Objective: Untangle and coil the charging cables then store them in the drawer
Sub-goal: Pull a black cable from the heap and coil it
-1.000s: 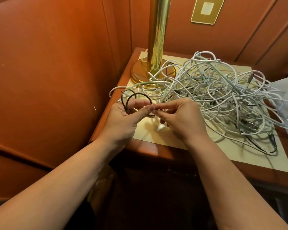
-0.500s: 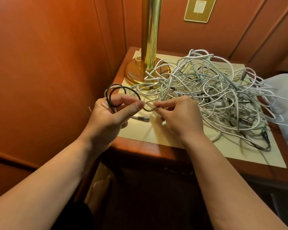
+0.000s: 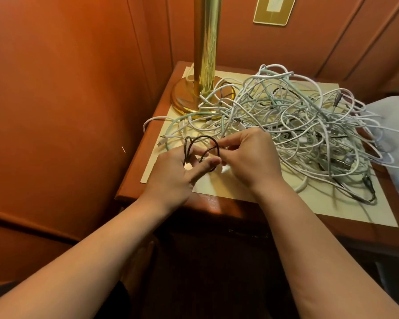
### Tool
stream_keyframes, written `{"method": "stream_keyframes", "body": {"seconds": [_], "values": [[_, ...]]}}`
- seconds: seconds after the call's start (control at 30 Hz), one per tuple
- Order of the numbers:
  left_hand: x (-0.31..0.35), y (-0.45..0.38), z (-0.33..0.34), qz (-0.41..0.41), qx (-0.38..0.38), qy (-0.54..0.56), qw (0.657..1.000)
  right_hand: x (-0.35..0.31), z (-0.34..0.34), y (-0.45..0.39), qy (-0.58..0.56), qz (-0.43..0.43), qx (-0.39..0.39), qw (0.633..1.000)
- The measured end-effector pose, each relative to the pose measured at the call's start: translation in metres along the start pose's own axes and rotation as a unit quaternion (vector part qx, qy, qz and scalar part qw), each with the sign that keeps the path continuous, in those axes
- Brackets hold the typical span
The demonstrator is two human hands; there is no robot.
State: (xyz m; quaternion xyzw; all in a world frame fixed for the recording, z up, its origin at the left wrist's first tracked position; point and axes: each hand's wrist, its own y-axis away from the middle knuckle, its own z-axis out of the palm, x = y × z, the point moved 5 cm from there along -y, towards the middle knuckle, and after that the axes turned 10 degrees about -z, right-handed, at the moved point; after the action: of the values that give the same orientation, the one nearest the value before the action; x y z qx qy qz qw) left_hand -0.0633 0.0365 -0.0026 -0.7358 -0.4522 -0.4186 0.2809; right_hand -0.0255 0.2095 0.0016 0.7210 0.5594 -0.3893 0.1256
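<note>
**Currently: both hands on the black cable, mid-coil**

Left hand (image 3: 177, 173), centre of frame: fingers curled, thumb pressed across toward the index finger, gripping the gathered loops of a thin black charging cable (image 3: 202, 147). Two or three loops stand up above the knuckles, roughly round and uneven in size. A small metal plug end shows just inside the grip near the thumb; which type, can't tell.

Right hand (image 3: 251, 162), just right of the left and nearly touching it: thumb and index finger pinch the same black cable where it leaves the loops. Other fingers are curled underneath. A small white bit shows below its fingertips; can't tell what it is.

Tangled pile of cables (image 3: 297, 125), centre-right to right of frame: mostly white, a few pale green, some dark strands threaded through, all knotted into one loose heap. It sits on a cream mat (image 3: 332, 203) on the wooden nightstand (image 3: 217, 206). A few strands spill left toward the hands and over the nightstand's left edge. Some white strands lie across the base of the brass lamp (image 3: 205, 54), upper centre.

Nightstand front, below the hands, is dark; drawer detail not readable. Brass wall plate (image 3: 272, 10) at top, right of the lamp pole. Pale cloth (image 3: 396, 125) at right edge, touching the outer cable loops.
</note>
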Motion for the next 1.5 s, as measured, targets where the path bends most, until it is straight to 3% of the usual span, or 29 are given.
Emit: {"method": "stream_keyframes", "body": {"seconds": [0.1,0.37,0.6,0.9,1.1,1.2,1.37,1.5], "values": [[-0.003,-0.003,-0.001,-0.022,0.000,0.053,0.998,-0.001,0.000,0.000,-0.015,-0.005,-0.005,1.000],[0.000,-0.009,0.002,-0.056,-0.077,0.009,0.995,-0.003,0.000,0.000,0.028,-0.027,-0.033,0.999],[0.023,-0.004,-0.015,-0.034,-0.150,0.044,0.987,0.004,-0.010,-0.002,0.007,-0.009,-0.006,1.000],[0.029,0.005,-0.041,-0.059,-0.178,0.083,0.979,0.005,-0.015,-0.001,0.012,0.024,0.003,1.000],[0.037,0.011,-0.063,-0.067,-0.191,0.166,0.965,0.008,-0.023,-0.004,0.030,0.036,0.030,0.998],[0.028,0.007,-0.068,-0.089,-0.165,0.179,0.966,0.011,-0.023,-0.006,0.026,0.044,0.027,0.998],[0.011,-0.044,-0.049,-0.152,-0.074,0.061,0.984,0.015,-0.016,-0.009,0.020,0.060,0.029,0.998],[0.032,-0.031,-0.011,-0.076,-0.020,0.144,0.986,0.016,-0.016,-0.009,0.018,0.058,0.037,0.997]]}}
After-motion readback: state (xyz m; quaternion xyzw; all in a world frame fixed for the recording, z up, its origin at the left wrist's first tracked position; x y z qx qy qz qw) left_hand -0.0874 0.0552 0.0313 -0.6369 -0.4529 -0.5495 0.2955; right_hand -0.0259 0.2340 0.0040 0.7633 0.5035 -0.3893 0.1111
